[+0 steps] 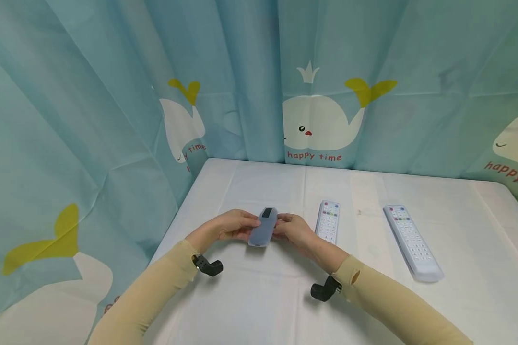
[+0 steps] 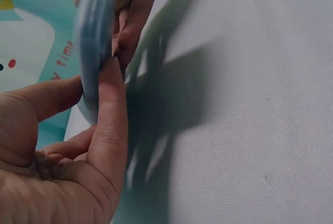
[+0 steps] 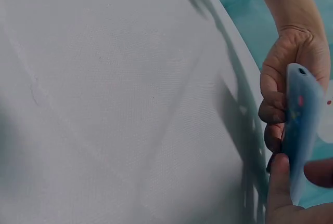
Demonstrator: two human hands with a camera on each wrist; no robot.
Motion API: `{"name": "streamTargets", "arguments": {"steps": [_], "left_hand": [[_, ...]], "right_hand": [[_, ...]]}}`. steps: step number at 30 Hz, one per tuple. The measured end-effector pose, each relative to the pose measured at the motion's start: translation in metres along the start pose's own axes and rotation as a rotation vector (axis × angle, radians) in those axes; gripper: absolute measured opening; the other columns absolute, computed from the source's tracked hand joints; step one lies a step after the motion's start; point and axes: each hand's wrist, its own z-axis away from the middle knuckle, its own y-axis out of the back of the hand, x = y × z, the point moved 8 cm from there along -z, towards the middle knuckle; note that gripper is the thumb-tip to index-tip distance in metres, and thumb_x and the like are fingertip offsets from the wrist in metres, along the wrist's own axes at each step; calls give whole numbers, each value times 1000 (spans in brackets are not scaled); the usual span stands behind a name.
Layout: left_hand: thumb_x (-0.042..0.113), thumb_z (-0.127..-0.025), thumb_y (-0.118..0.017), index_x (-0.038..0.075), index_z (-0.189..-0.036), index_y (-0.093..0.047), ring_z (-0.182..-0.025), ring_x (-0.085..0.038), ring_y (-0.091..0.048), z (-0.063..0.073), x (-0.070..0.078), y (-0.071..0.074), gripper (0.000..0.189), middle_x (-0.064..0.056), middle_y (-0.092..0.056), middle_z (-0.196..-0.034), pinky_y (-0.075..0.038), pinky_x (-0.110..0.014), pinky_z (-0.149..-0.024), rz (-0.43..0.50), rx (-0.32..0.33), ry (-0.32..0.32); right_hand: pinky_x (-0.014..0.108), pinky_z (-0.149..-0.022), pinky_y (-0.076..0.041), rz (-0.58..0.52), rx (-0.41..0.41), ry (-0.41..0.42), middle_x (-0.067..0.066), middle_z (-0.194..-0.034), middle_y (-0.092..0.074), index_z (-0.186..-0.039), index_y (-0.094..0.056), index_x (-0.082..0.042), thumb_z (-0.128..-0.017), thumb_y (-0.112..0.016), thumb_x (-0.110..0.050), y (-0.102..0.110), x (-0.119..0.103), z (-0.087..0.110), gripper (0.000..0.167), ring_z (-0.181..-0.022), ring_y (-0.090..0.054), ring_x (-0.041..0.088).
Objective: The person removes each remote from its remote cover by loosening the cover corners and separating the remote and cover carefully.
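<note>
Over the left part of the table, a small remote control [image 1: 262, 230] in a pale translucent sleeve is held up between both hands. A dark rectangle shows near the far end of its upward face. The left hand [image 1: 236, 224] pinches its left edge between thumb and fingers; in the left wrist view the sleeve [image 2: 93, 37] has a round hole at one end. On the other edge, the right hand [image 1: 294, 232] holds it with thumb and fingertips. Coloured marks show on the remote's other face [image 3: 302, 109] in the right wrist view.
Two more remotes in clear sleeves lie button side up on the white table [image 1: 250, 306]: one remote [image 1: 328, 220] just beyond the right forearm, another remote [image 1: 413, 244] farther right. A blue whale-print curtain [image 1: 250, 86] hangs along the table's back and left edges.
</note>
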Motion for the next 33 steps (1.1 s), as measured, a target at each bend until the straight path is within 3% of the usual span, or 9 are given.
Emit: {"name": "streamTargets", "arguments": {"steps": [8,18,24,33], "left_hand": [[10,-101,-64,-7,-146,-46,-95,-21,-71,-3,-3,-1,51,-17,-68,-118,-61,-35,-81,-30,13,-25],[4,-97,-68,-2,-148,-40,-106,-27,-68,-5,2,-1,58,-21,-63,-128,-59,-39,-86,-19,51,-96],[3,-97,-68,-1,-145,-42,-106,-25,-68,-4,10,-2,55,-21,-63,-125,-58,-39,-89,-69,66,-166],[6,-98,-69,0,-142,-46,-102,-22,-68,-3,20,-1,51,-18,-65,-119,-58,-39,-89,-132,137,-253]], "right_hand": [[37,-92,-57,-32,32,0,32,-131,-59,-151,-29,15,-95,-56,8,1,1,-3,62,-102,-69,24],[36,-86,-59,-31,64,39,29,-121,-63,-150,-30,16,-94,-58,12,3,-1,-7,63,-94,-70,24],[34,-80,-60,1,101,72,23,-112,-63,-145,-39,15,-93,-59,12,4,-6,-9,56,-89,-69,20],[39,-80,-61,69,143,148,21,-108,-61,-144,-45,12,-92,-59,13,8,-16,-11,53,-88,-67,21]]}}
